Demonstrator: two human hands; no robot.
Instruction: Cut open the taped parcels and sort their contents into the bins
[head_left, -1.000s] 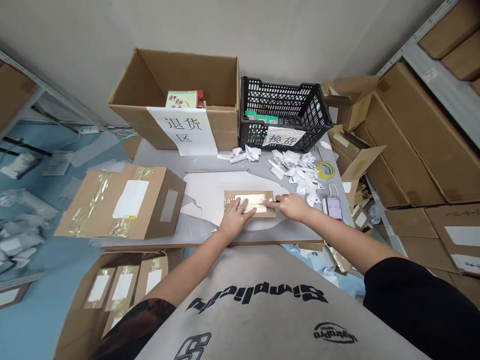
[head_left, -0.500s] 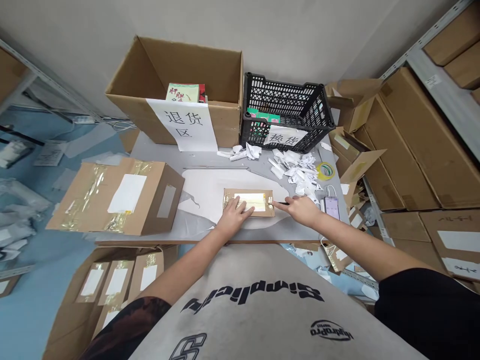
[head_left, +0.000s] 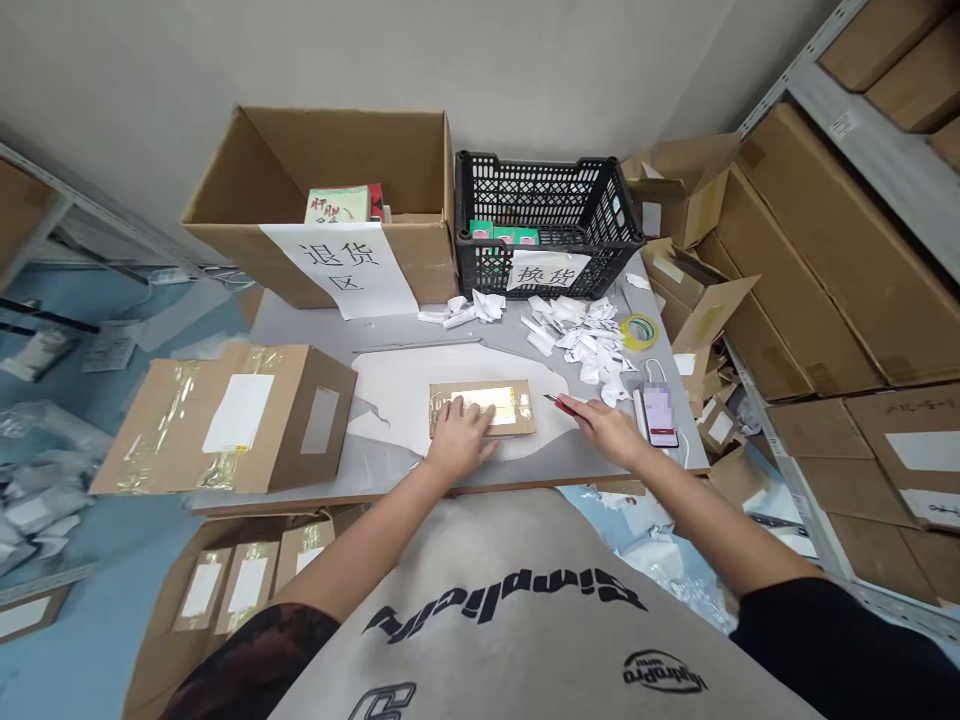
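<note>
A small flat cardboard box [head_left: 520, 420] with a white label and clear tape lies on the white paper [head_left: 397, 385] on the table. My left hand [head_left: 459, 437] rests on the box's left and middle part, fingers spread and pressed flat. Just right of the box, my right hand [head_left: 609, 430] is closed around a red utility knife [head_left: 562, 404]. Its blade points left toward the box's right end, and a gap separates the two.
Behind stand a large open carton [head_left: 300, 270] and a black plastic crate [head_left: 536, 175]. Torn paper [head_left: 592, 340], a tape roll [head_left: 639, 331] and a phone [head_left: 660, 415] lie at right. A taped carton [head_left: 292, 430] fills the table's left side.
My right hand has drawn the knife away from the box's right end, so the blade now shows. My left hand stays on the box. The whole view has shifted slightly.
</note>
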